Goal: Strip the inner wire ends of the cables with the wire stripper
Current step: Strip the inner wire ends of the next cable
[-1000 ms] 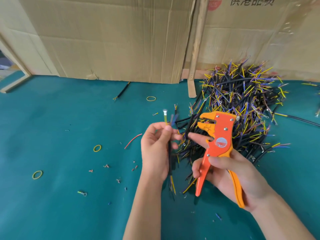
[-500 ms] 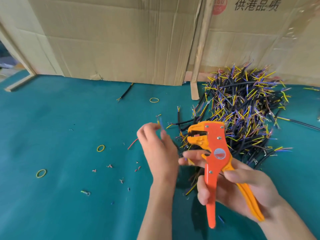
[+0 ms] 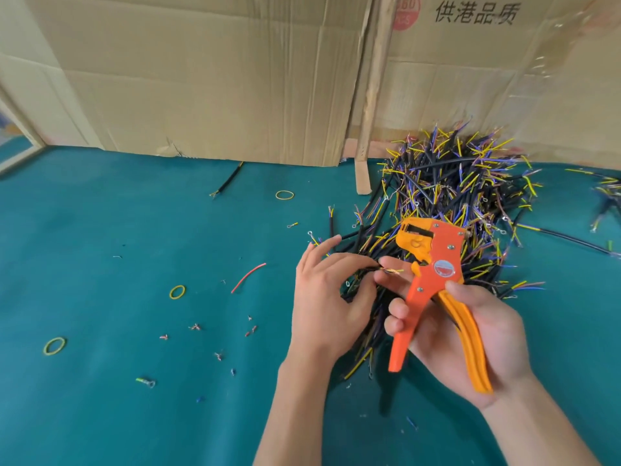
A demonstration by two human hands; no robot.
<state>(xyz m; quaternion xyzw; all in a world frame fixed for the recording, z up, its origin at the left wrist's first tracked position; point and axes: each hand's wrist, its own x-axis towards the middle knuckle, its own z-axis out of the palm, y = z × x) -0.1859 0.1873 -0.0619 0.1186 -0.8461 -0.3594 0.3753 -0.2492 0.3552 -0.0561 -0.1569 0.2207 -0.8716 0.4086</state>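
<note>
My right hand (image 3: 470, 334) grips the orange wire stripper (image 3: 433, 280) by its handles, jaws pointing up and left. My left hand (image 3: 326, 297) holds a black cable (image 3: 363, 272) low over the table, pinching it near its end. The cable's short yellow inner wire ends (image 3: 393, 271) stick out toward my right index finger, just below and left of the stripper's jaws. A large pile of black cables (image 3: 463, 203) with yellow and blue wire ends lies behind both hands on the green table (image 3: 100, 264).
Cardboard sheets (image 3: 218, 79) stand along the back of the table. Yellow rubber bands (image 3: 177, 292), a red wire piece (image 3: 248, 277), a lone black cable (image 3: 228, 179) and small insulation scraps lie scattered to the left. A few more cables (image 3: 605, 200) lie at the far right.
My left hand has lowered and turned the cable from upright to lying sideways toward the stripper. The right hand with the stripper has shifted slightly right and tilted.
</note>
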